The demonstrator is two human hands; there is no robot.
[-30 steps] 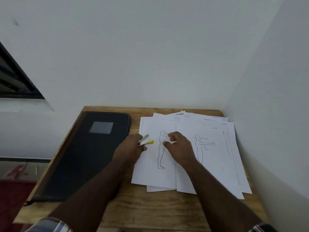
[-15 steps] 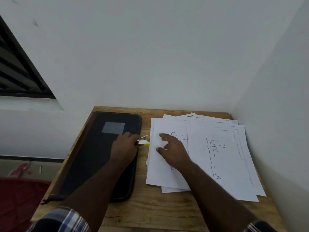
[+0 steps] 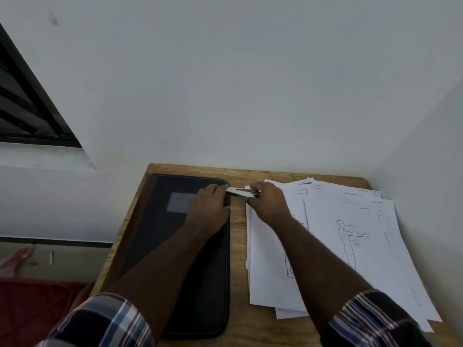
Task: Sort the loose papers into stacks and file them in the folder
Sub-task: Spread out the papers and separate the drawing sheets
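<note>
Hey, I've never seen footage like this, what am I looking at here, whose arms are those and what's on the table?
There is no machine here. A camera worn on a person's head looks forward and down, so the two bare arms in plaid sleeves are the wearer's own. Below is a wooden table set in a corner of white walls. On its left side lies a closed black folder; on the right, a loose spread of white papers, some printed with an outline of a standing figure. The left hand and the right hand together hold a small white object between them, above the gap between folder and papers. What it is cannot be told.
</note>
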